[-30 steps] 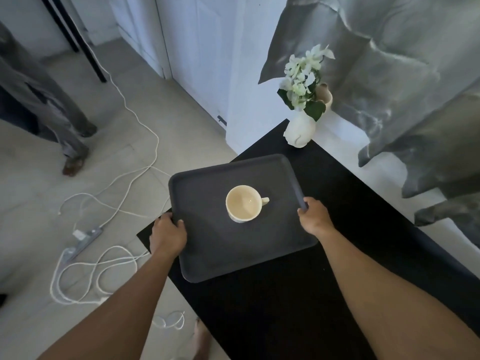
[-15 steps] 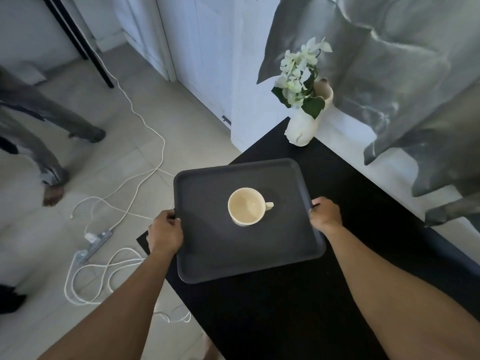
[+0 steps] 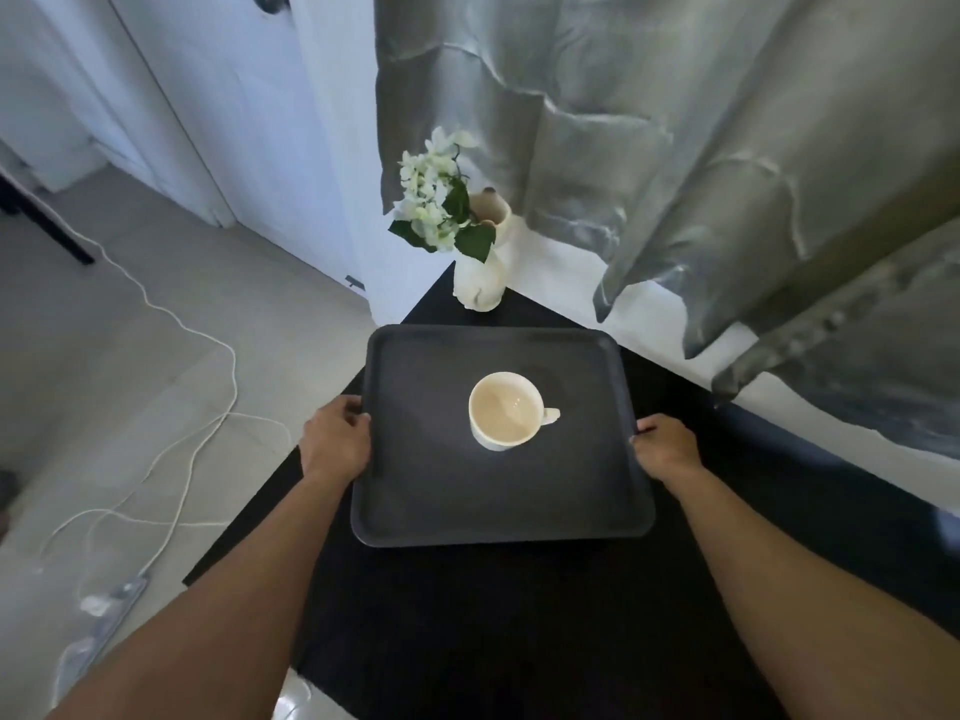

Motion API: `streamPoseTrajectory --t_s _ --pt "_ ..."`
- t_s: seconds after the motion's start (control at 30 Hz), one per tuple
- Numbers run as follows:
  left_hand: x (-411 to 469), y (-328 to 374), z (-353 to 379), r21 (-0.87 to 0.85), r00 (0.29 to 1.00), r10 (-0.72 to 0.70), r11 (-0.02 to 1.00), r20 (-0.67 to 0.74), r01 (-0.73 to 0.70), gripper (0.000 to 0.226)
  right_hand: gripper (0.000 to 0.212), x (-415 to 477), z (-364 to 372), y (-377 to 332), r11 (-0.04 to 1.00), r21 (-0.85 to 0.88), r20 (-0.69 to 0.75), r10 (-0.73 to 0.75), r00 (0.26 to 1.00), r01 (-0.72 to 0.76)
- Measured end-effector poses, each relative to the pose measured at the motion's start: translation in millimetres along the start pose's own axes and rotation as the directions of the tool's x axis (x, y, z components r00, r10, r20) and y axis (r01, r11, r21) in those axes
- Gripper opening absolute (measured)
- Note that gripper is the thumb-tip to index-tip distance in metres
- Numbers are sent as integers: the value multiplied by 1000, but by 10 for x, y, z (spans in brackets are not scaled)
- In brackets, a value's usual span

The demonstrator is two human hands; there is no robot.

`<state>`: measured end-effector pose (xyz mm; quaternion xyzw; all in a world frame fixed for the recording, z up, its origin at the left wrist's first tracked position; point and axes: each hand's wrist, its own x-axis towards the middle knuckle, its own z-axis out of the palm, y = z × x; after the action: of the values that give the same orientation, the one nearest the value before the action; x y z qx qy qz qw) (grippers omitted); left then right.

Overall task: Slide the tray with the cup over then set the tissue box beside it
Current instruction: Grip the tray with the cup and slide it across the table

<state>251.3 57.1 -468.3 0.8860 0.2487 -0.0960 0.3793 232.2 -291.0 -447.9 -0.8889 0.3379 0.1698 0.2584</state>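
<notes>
A dark grey tray (image 3: 431,506) lies on the black table (image 3: 519,615), its left edge hanging a little past the table's left corner. A cream cup (image 3: 505,411) stands upright near the tray's middle, handle pointing right. My left hand (image 3: 336,442) grips the tray's left rim. My right hand (image 3: 667,446) grips the right rim. No tissue box is in view.
A white vase with white flowers (image 3: 478,272) stands at the table's far corner, just behind the tray. Grey curtains (image 3: 675,148) hang over the right side. White cables and a power strip (image 3: 111,597) lie on the floor to the left.
Both hands have carried the tray to the right and farther onto the table, squaring it up. The view has swung right, and the person standing at the left is out of sight.
</notes>
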Motion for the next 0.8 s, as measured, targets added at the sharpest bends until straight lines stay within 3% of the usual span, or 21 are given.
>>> streamPoseTrajectory --t_s 0.13,0.3,0.5,0.8 --pt "45 372 227 20 994 80 996 79 -82 31 20 42 -206 374 995 80 6 56 998 -56" --pt "110 605 456 78 982 133 986 137 -145 32 2 27 -295 668 978 181 37 102 994 -107" --pt "221 1006 878 119 952 206 964 225 -237 35 18 144 -389 1009 938 247 64 236 970 -244" --pt "468 1220 1207 176 940 221 946 258 -271 36 10 353 -242 1215 888 329 113 301 947 -322"
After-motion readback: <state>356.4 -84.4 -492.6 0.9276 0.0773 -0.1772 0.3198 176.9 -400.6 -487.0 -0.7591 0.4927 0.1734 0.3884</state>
